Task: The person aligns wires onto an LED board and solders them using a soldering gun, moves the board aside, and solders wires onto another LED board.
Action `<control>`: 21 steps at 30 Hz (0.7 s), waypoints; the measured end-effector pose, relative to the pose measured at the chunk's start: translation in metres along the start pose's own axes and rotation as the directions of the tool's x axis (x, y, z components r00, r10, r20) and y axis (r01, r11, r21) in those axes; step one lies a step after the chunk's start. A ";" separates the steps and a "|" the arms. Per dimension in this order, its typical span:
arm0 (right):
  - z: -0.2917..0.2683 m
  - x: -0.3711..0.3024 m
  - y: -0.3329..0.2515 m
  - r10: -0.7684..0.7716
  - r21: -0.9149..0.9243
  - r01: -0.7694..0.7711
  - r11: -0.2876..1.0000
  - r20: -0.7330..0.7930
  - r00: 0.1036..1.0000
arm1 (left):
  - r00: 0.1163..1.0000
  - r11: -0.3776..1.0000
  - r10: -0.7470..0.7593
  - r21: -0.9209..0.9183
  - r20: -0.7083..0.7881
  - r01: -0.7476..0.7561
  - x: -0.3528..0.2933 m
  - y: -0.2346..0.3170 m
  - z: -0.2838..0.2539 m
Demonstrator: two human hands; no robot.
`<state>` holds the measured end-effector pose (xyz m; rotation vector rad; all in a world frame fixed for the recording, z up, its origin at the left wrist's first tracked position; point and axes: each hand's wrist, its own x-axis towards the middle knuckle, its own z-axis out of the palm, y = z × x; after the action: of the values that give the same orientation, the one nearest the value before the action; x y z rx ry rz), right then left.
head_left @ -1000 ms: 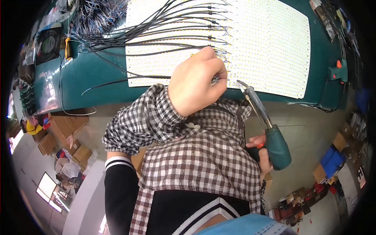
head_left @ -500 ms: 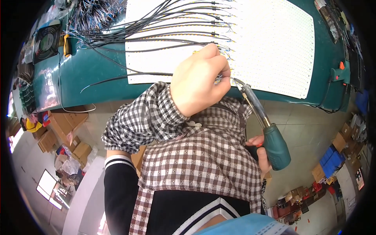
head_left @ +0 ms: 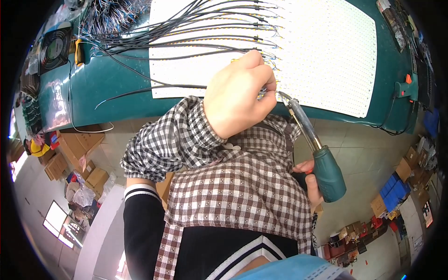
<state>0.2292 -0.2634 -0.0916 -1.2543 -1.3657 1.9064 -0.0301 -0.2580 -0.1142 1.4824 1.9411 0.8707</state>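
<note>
Soldering iron (head_left: 329, 175) fills curled right hand (head_left: 313, 187) (mostly hidden); left hand (head_left: 241, 95) pinches wire (head_left: 262, 92), perhaps.

Left hand (head_left: 240, 95) over white board (head_left: 331, 56) near its front edge, fingers curled, grip hidden. Right hand (head_left: 313, 187) holds green-handled soldering iron (head_left: 322, 161) past front edge of green table (head_left: 109, 88), tip just beside left hand. Black cables (head_left: 140, 43) across board's left half. Fan (head_left: 55, 49) near table's left edge; green glue gun (head_left: 407, 88) near right edge.
</note>
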 end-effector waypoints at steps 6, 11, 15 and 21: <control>-0.003 -0.001 0.002 -0.029 -0.020 0.029 0.999 0.006 1.000 | 1.000 1.000 0.002 -0.001 0.001 -0.002 0.000 0.001 0.001; -0.002 0.001 -0.004 -0.092 0.031 0.092 0.995 -0.014 0.996 | 1.000 1.000 -0.009 -0.011 0.008 0.010 0.000 0.002 0.001; -0.003 0.002 -0.005 -0.093 0.003 0.094 0.996 -0.046 0.995 | 1.000 1.000 -0.010 -0.019 0.007 0.010 0.000 0.003 0.001; -0.013 0.016 -0.005 -0.191 0.050 0.194 0.980 -0.066 0.979 | 1.000 1.000 -0.001 0.007 0.025 0.001 -0.002 0.002 0.002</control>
<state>0.2328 -0.2424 -0.0951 -1.1016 -1.3410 1.7475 -0.0265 -0.2593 -0.1140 1.4892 1.9291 0.8419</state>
